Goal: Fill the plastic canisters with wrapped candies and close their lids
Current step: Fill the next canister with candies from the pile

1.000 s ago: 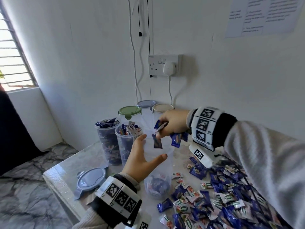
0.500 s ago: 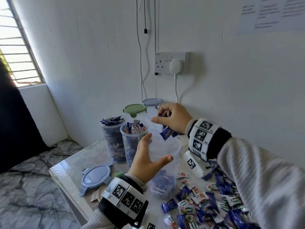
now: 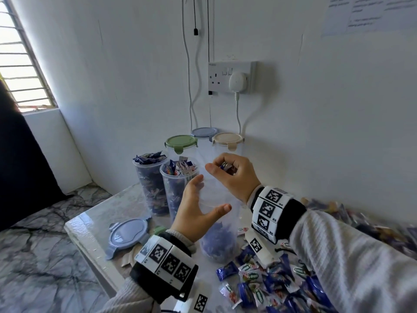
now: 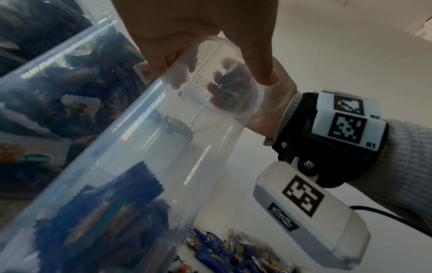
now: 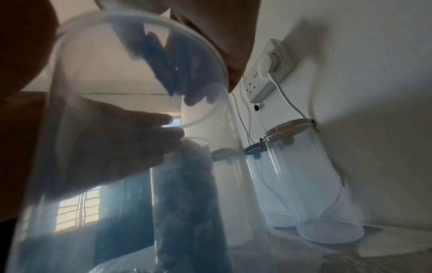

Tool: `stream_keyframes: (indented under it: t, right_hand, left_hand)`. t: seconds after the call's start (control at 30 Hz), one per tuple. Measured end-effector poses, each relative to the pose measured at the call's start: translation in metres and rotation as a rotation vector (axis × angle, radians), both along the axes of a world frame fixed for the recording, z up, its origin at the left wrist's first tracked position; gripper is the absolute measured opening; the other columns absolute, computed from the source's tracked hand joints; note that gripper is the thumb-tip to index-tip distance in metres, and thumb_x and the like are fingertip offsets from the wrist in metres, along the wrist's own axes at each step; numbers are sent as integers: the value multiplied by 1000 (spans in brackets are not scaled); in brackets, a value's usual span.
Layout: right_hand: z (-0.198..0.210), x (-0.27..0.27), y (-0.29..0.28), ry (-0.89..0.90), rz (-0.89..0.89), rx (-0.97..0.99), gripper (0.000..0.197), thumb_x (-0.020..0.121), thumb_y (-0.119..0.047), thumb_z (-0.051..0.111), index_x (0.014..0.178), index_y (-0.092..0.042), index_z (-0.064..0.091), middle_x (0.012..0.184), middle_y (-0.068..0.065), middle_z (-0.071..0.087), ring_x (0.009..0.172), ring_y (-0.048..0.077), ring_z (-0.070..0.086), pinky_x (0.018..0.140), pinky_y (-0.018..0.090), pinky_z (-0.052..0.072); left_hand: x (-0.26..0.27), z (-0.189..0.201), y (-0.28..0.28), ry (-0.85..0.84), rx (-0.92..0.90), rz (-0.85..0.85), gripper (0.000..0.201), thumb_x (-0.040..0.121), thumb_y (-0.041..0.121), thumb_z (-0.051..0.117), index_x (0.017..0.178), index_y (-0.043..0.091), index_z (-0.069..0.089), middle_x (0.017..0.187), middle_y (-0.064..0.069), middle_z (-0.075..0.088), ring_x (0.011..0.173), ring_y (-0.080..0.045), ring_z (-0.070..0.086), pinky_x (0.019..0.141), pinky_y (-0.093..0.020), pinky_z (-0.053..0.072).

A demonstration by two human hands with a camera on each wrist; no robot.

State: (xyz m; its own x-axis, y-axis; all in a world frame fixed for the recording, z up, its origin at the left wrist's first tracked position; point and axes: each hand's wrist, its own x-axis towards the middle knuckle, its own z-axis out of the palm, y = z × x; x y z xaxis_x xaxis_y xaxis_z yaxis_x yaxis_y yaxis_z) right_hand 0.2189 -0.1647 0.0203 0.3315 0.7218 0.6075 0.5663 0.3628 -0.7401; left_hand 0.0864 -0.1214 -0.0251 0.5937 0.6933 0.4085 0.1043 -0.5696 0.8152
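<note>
1. Filling is the step in hand: the left hand [image 3: 198,213] wraps fingers and thumb round the clear canister [image 3: 217,236], steadying it upright.
2. Directly above its open mouth, the right hand [image 3: 232,175] curls round a clutch of wrapped candies [image 3: 226,168].
3. Candies cover only the canister's bottom below the left palm.
4. Next, I judge, the right fingers must loosen over the mouth.
</note>
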Motion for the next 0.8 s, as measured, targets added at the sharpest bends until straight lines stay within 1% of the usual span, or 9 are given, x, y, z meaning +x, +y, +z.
stream_keyframes:
  t: [0.13, 0.27, 0.4, 0.5, 0.57, 0.63, 0.7, 0.77, 0.8]
  right_hand:
    - [-4, 3, -10, 1, 78, -147, 53, 78, -73, 38, 87, -30, 68, 91, -1, 73, 66, 0, 63, 63, 8, 42]
    - [-7, 9, -28, -1, 177, -294, 82, 66, -91, 12, 116, -44, 56, 124, -2, 63, 115, -4, 53, 87, 0, 30]
    - [-5, 25, -60, -43, 48, -379, 49, 92, -58, 21, 120, -33, 53, 128, -2, 59, 123, 8, 50, 100, 25, 38]
    - [-6, 45, -98, -112, -73, -502, 30, 100, -37, 37, 119, -25, 57, 121, -6, 60, 114, 9, 54, 100, 29, 41]
    - [-14, 60, -125, -190, -115, -679, 30, 99, -35, 41, 123, -26, 56, 122, -9, 59, 112, 7, 53, 93, 22, 40]
    - [-25, 75, -152, -340, -137, -912, 36, 96, -44, 44, 131, -33, 48, 130, -11, 51, 120, 6, 46, 97, 24, 36]
    - [-43, 89, -176, -460, -131, -1167, 56, 87, -64, 43, 139, -45, 32, 151, -5, 31, 140, 16, 26, 112, 39, 26]
    - [-60, 94, -198, -487, -125, -1406, 89, 62, -90, 34, 142, -55, 13, 159, -1, 2, 146, 26, 4, 115, 53, 15]
    - [-67, 94, -208, -478, -117, -1488, 102, 50, -97, 29, 141, -58, 6, 159, 0, -8, 146, 30, -2, 114, 58, 12]
  left_hand:
    - [-2, 1, -1, 5, 19, 0, 102, 57, 50, 67, 140, 9, 26, 141, -4, 35, 124, -4, 33, 87, 7, 23]
    - [-3, 7, -3, 77, 58, 22, 107, 58, 58, 67, 143, 10, 23, 148, -5, 29, 133, -10, 27, 104, -16, 22]
    - [-5, 15, -13, 190, 236, 147, 100, 73, 51, 70, 146, 8, 18, 153, -10, 17, 140, -15, 13, 110, -27, 12]
    - [-6, 22, -29, 65, 574, 261, 79, 75, 47, 63, 136, 5, 37, 139, -17, 36, 131, -27, 31, 108, -31, 22]
    - [0, 24, -49, -108, 641, 152, 56, 76, 34, 60, 123, 6, 49, 121, -11, 49, 116, -19, 43, 102, -24, 32]
    - [10, 21, -70, -115, 588, -140, 37, 80, 29, 58, 112, 11, 56, 105, 2, 55, 97, -6, 50, 89, -15, 41]
    - [24, 9, -89, 96, 438, -403, 32, 84, 36, 56, 111, 20, 59, 101, 9, 55, 91, -1, 51, 85, -19, 46]
    - [40, -15, -103, 512, 299, -467, 53, 83, 53, 55, 130, 31, 45, 130, 1, 44, 119, -13, 44, 102, -35, 40]
    - [46, -28, -107, 795, 280, -446, 72, 79, 65, 53, 140, 38, 27, 147, -5, 24, 135, -25, 28, 110, -44, 30]
